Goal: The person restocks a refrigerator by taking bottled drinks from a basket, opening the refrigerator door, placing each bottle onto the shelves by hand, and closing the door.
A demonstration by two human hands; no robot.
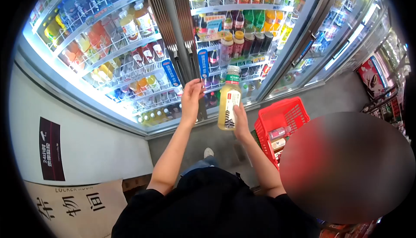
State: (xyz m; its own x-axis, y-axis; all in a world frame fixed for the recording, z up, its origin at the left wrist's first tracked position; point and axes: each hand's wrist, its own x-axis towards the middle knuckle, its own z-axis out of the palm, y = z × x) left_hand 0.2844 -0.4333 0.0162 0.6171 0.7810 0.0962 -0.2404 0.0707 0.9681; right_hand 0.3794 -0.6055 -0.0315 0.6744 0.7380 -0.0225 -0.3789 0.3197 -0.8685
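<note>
My right hand (241,123) is wrapped round a clear drink bottle (229,103) of pale yellow liquid, with a green label band at its neck and a white cap. The bottle is held upright in front of the fridge. My left hand (191,100) is raised to the left of the bottle, apart from it, near the fridge door handles (174,34). Its fingers are partly spread, and nothing shows in them. From this angle I cannot tell whether the fingertips touch the door.
Lit drink fridges (240,9) stand ahead with several shelves of bottles. A red shopping basket (284,108) holding several bottles is at my right, beside a blurred round shape (346,166). A white panel with a dark sign (51,149) stands on the left.
</note>
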